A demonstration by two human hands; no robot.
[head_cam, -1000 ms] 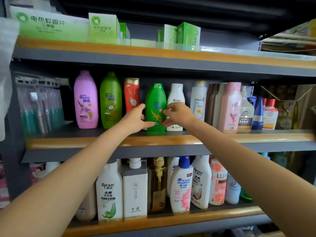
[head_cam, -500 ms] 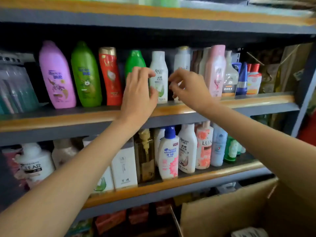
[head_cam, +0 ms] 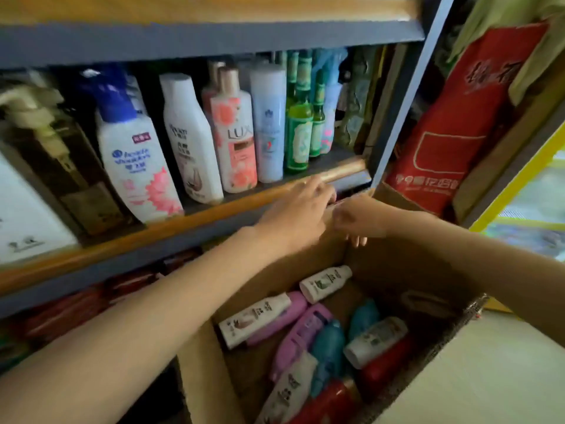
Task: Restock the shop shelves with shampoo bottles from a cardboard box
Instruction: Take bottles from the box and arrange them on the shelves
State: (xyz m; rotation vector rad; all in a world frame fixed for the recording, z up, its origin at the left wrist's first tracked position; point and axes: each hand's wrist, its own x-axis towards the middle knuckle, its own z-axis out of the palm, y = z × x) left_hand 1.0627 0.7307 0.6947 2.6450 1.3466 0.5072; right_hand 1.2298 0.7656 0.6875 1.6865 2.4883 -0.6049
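Both hands hang empty over the far end of the box (head_cam: 195, 381). The left hand (head_cam: 301, 209) is flat, fingers loosely straight and spread, lying in front of the shelf (head_cam: 128, 237) edge; whether it touches the rail is blurred. The right hand (head_cam: 359, 218) sits just beside it, nearly touching, fingers loosely curled downward around nothing that can be seen. The bottles (head_cam: 305, 335) lie below and nearer the person than either hand, in the open box on the floor beneath the shelf. Most lie on their sides with long axes running roughly from near-left to far-right, caps pointing toward the far corner. The white bottle (head_cam: 325, 283) at the far end is closest, almost straight beneath the right hand, so that hand looks the better placed for a downward reach; the left would have to cross the box's left wall. The near end of the box is cut off by the frame, and deeper bottles are hidden under the top layer. Motion blur softens both hands, so fingertip detail is unclear. The shelf above already carries a row of upright bottles.
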